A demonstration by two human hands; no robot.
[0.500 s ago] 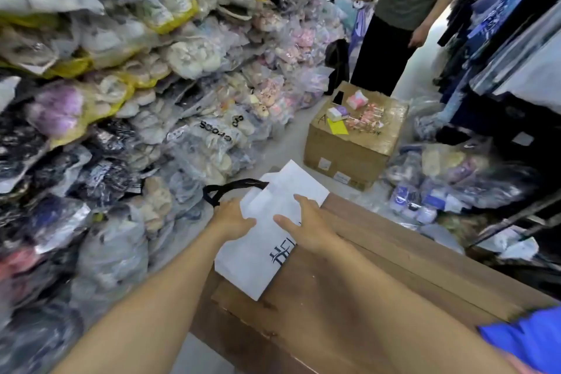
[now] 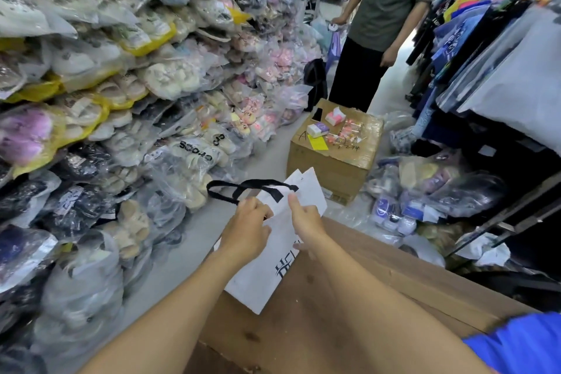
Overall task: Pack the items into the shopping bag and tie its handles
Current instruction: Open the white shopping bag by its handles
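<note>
A flat white shopping bag (image 2: pixel 261 276) with dark lettering lies over the far left edge of a large brown cardboard box (image 2: pixel 349 307) in front of me. Its black handles (image 2: pixel 239 188) stick out to the left past the box. My left hand (image 2: pixel 247 229) pinches the bag's top edge just under the handles. My right hand (image 2: pixel 306 218) grips the bag's other layer near the mouth, index finger raised. Small packaged items (image 2: pixel 334 127) lie on a second cardboard box (image 2: pixel 331 161) farther away.
A tall wall of bagged slippers (image 2: pixel 121 85) fills the left side. Clothes hang on racks (image 2: pixel 491 48) on the right, with more plastic bags (image 2: pixel 431 191) on the floor below. A person in a grey shirt (image 2: pixel 391 0) stands in the aisle beyond the far box.
Both hands have moved up toward the bag's mouth. The black handles now stand out more fully to the left, and the bag's top layers are slightly parted.
</note>
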